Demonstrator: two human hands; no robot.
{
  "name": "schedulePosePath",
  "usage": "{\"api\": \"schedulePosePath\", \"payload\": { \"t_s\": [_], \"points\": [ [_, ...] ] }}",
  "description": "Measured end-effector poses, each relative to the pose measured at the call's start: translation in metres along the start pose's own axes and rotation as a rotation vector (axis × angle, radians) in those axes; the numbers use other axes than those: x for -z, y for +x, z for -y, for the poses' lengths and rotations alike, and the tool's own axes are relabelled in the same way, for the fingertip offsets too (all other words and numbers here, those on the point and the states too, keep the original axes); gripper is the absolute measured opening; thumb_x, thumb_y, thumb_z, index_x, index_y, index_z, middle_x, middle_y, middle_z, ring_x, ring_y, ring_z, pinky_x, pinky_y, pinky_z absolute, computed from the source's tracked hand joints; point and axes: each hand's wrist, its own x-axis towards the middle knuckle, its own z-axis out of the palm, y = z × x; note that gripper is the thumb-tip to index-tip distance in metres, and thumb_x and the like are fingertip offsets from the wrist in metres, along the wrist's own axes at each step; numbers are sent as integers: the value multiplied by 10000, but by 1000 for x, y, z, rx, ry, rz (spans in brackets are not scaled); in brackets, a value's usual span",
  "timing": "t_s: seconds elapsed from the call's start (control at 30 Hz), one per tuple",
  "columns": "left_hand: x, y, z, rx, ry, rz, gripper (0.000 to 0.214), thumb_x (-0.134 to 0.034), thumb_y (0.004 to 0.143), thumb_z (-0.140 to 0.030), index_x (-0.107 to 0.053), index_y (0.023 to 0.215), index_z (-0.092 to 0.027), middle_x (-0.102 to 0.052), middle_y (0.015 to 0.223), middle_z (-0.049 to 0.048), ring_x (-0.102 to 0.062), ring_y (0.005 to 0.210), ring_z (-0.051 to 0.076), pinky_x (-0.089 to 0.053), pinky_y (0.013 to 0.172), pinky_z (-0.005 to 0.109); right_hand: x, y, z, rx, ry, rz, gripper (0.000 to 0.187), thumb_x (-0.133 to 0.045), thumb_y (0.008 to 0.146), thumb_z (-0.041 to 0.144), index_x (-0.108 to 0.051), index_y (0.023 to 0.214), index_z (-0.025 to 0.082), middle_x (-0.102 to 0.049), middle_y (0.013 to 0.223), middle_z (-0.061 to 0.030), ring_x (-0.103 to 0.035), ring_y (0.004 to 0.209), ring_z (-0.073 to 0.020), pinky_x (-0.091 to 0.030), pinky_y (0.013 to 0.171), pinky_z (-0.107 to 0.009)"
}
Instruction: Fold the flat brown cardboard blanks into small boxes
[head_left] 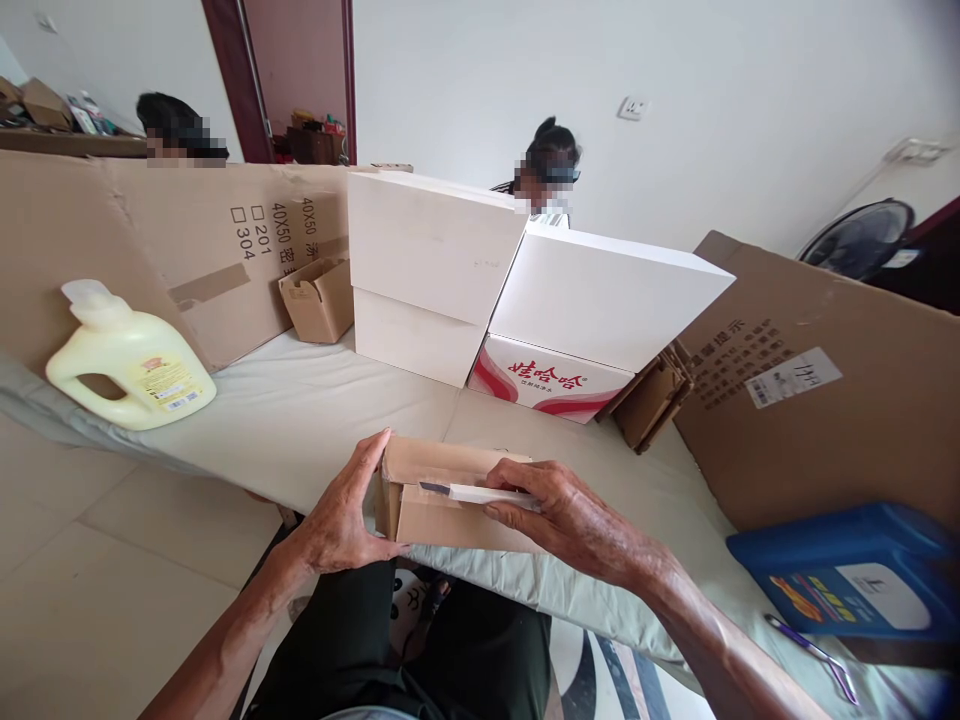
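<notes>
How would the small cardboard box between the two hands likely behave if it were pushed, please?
The small cardboard box is probably light for its size, since its walls look like plain cardboard, though any contents are hidden. Its flat faces and straight edges make rolling unlikely. Its top may flex under pressure, as a seam shows between its panels.

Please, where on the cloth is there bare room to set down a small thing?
Bare cloth lies between the yellow bottle and the held carton, and between the right hand and the blue container. The back is crowded with white boxes.
</notes>
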Motion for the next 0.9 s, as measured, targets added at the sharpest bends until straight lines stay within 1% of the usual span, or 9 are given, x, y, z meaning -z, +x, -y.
{"api": "schedulePosePath", "payload": {
  "t_s": [0.13,0.27,0.33,0.5,0.6,0.8,0.9],
  "points": [
    [0,0,-2,3,5,1,1427,-988,727,-300,-10,1764,-380,-321,1769,177,-406,1610,453,-473,1267,592,1,0,3,46,-3,-15,290,-556,1122,452,-722,1095,216,-756,1014,-66,-665,859,-191,-443,763,-298],
    [0,0,-2,-5,8,2,1432,-990,725,-298,-5,1762,-379,-314,1770,181,-396,1615,453,-460,1276,607,0,-1,2,16,-40,-8,225,-605,1102,419,-708,1144,224,-759,1051,-63,-680,888,-195,-458,788,-299],
    [0,0,-2,-6,8,4,1430,-990,728,-302,-3,1760,-385,-310,1771,180,-386,1621,454,-451,1281,613,-1,-1,1,26,-59,-5,214,-617,1097,410,-708,1157,226,-755,1051,-62,-676,877,-193,-451,781,-296],
    [0,-1,0,-2,12,17,1408,-977,760,-365,13,1761,-378,-308,1769,194,-399,1611,463,-482,1256,605,2,3,4,121,-50,4,280,-554,1135,416,-738,1122,206,-757,1005,-67,-672,849,-191,-429,758,-296],
    [0,-1,0,3,11,16,1404,-973,764,-377,15,1761,-382,-306,1771,190,-398,1611,461,-480,1256,606,5,6,6,151,-66,19,327,-514,1154,419,-747,1119,192,-763,994,-72,-671,847,-195,-419,749,-301],
    [-1,0,1,0,0,-4,1417,-979,733,-356,-6,1762,-382,-348,1748,174,-441,1585,444,-478,1258,603,7,10,7,134,-88,30,387,-489,1162,440,-762,1084,178,-755,945,-76,-669,812,-193,-397,716,-306],
    [-1,0,1,10,-2,-4,1425,-988,720,-357,-16,1761,-380,-345,1748,173,-436,1588,442,-472,1264,592,8,12,9,125,-104,35,412,-473,1164,451,-759,1064,173,-758,948,-84,-660,793,-190,-386,703,-309]
  ]
}}
